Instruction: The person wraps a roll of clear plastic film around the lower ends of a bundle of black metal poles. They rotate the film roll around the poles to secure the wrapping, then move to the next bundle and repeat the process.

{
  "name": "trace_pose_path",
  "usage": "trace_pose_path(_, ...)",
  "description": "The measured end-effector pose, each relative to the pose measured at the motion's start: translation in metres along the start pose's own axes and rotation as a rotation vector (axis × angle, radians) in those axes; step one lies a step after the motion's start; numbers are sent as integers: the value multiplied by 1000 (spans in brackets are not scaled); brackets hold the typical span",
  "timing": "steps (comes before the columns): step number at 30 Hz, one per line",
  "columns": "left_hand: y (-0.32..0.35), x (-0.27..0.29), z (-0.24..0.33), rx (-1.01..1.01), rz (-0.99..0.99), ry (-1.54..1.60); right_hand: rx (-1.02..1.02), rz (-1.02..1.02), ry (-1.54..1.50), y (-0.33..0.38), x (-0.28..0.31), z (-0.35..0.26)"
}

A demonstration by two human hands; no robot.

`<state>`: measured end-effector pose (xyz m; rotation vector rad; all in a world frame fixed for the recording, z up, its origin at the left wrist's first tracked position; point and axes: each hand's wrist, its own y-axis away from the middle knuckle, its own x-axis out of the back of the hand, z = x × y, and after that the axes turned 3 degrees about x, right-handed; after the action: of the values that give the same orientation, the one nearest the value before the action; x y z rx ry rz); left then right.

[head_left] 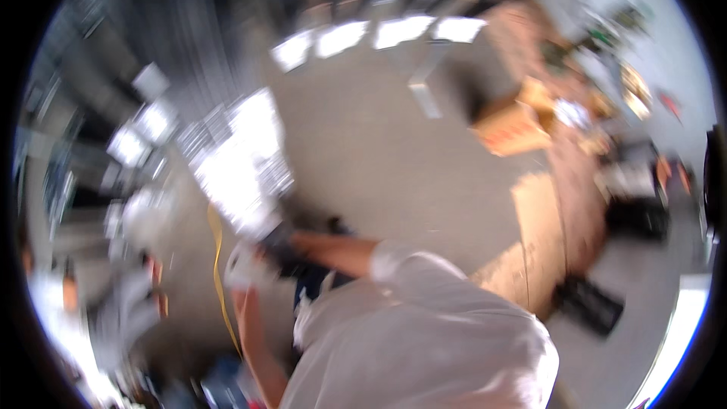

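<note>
Motion smears much of the head view. My left hand (242, 266), in a pale glove, is in front of my body at lower centre-left. Close to it on the right is my right hand (279, 248), in a dark glove. Both are at the near end of a bright white, sheet-like stack or bundle (244, 159), overexposed and with striped edges. My right hand looks to be touching or very near it; contact is not clear. The fingers of both hands are blurred, so what they hold cannot be made out.
A yellow cord (217, 257) runs along the grey floor (379, 159) to my left. At right stand an open cardboard box (515, 129), flat cardboard (539, 220) and black crates (589, 304). Blurred white bundles (144, 132) and people's arms (155, 284) show at left.
</note>
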<state>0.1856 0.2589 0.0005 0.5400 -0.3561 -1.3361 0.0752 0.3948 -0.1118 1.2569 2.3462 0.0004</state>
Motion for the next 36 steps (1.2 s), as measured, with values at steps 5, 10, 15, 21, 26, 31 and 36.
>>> trace_pose_path(5,-41,25,-62,7,-53,-179,-22,94,-159,20,35,-25)
trace_pose_path(10,-48,-57,-27,-144,-58,-285,-58,107,-341,31,29,-34)
trace_pose_path(15,-45,-80,-12,-231,-122,-359,-66,83,-509,35,18,-42)
trace_pose_path(21,-45,-94,-6,-300,-149,-427,-37,30,-684,31,14,-47)
trace_pose_path(26,-40,-103,-8,-331,-155,-452,70,-88,-799,43,19,-58)
trace_pose_path(31,-36,-114,-7,-368,-173,-488,169,-200,-598,84,24,-108)
trace_pose_path(36,-30,-121,-4,-409,-195,-525,190,-13,-447,79,16,-103)
